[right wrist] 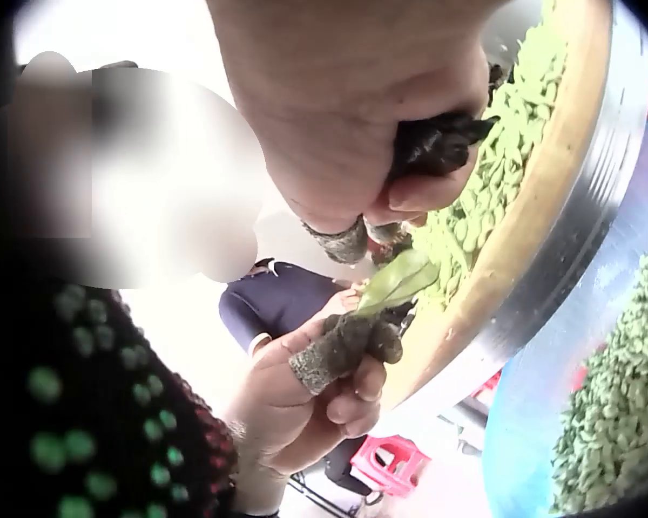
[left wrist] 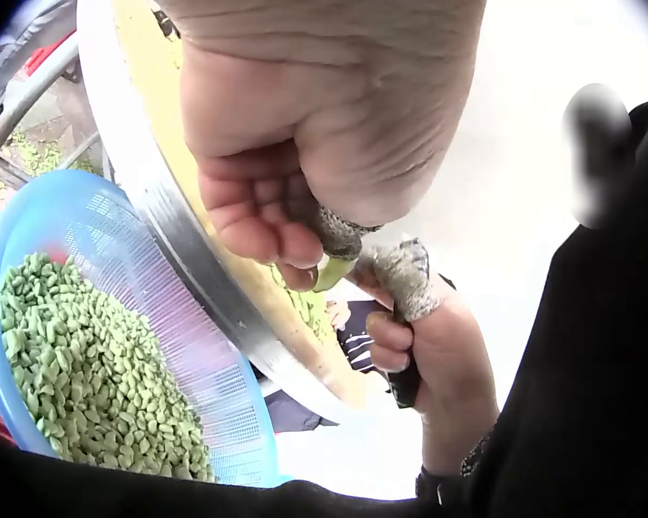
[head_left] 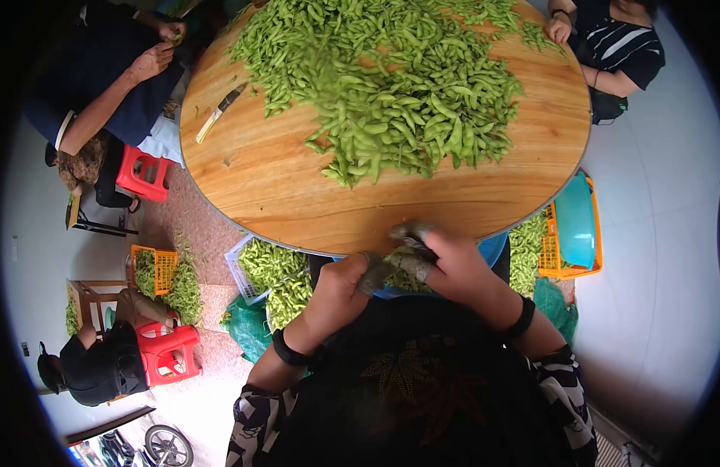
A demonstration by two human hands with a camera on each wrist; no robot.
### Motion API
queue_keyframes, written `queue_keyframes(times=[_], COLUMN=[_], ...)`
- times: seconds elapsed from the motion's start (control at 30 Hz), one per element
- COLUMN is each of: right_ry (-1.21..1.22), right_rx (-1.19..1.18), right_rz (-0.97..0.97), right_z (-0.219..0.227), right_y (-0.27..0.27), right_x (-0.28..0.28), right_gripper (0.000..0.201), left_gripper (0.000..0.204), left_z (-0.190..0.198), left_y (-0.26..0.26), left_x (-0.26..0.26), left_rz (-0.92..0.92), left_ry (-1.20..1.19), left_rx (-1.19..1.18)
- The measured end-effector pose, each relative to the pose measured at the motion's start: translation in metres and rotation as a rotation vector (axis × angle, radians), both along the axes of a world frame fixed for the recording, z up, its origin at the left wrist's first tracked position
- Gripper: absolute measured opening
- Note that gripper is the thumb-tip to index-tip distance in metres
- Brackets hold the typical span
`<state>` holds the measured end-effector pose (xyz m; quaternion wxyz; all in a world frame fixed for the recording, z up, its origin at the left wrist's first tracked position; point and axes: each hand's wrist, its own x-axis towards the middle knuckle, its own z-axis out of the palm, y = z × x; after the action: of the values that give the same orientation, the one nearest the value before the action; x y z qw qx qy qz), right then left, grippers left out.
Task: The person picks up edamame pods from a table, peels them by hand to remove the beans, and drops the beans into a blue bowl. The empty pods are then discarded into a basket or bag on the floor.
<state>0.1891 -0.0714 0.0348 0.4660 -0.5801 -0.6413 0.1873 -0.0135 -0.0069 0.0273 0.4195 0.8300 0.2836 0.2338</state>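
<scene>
Right wrist view: left fingers (right wrist: 359,337) pinch a pod (right wrist: 400,281), unclear from head

In the head view we see a motorbike (head_left: 125,451) at seven o'clock, a red stool (head_left: 161,343) at eight, a basin (head_left: 576,222) and crate (head_left: 584,272) at three.

Room over near tabletop (head_left: 298,204), pod heap (head_left: 391,101) beyond

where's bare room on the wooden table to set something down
The round wooden table is bare between the heap of green pods and the near rim, with a strip by the right rim. Pods crowd the far side; a black-ended knife lies left.
</scene>
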Motion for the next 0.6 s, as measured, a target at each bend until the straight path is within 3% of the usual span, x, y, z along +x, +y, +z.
queue_keyframes(times=[0.07, 0.1, 0.17, 0.27, 0.4, 0.47, 0.5, 0.57, 0.6], right_ry=[0.215, 0.214, 0.286, 0.234, 0.057, 0.199, 0.192, 0.155, 0.154], right_rx=[-0.334, -0.333, -0.177, -0.115, -0.004, -0.09, -0.088, -0.029, -0.026], right_rz=[0.253, 0.253, 0.302, 0.359, 0.319, 0.212, 0.214, 0.155, 0.157], right_z=[-0.01, -0.01, -0.012, -0.016, -0.029, -0.023, -0.022, -0.022, -0.023], right_y=[0.003, 0.004, 0.003, 0.005, 0.001, -0.003, -0.002, -0.001, -0.004], right_x=[0.002, 0.002, 0.0, 0.003, 0.008, 0.004, 0.001, -0.003, -0.004], right_gripper=[0.026, 0.026, 0.024, 0.021, 0.021, 0.023, 0.023, 0.024, 0.024], left_gripper=[0.013, 0.013, 0.021, 0.028, 0.022, 0.013, 0.013, 0.005, 0.005], left_z=[-0.002, -0.003, -0.006, -0.004, -0.011, -0.004, -0.006, -0.014, -0.016], left_y=[-0.001, 0.002, 0.006, 0.002, 0.008, 0.005, 0.004, 0.004, 0.004], left_x=[0.001, 0.0, -0.006, -0.003, 0.001, 0.009, 0.011, 0.013, 0.012], left_rz=[0.028, 0.029, -0.16, -0.1, -0.202, -0.071, -0.071, -0.045, -0.044], left_ry=[-0.169, -0.17, -0.491, -0.516, -0.477, -0.17, -0.177, -0.153, -0.155], left_rx=[-0.45, -0.449, -1.352, -1.57, -1.556, -0.66, -0.657, 0.011, 0.014])
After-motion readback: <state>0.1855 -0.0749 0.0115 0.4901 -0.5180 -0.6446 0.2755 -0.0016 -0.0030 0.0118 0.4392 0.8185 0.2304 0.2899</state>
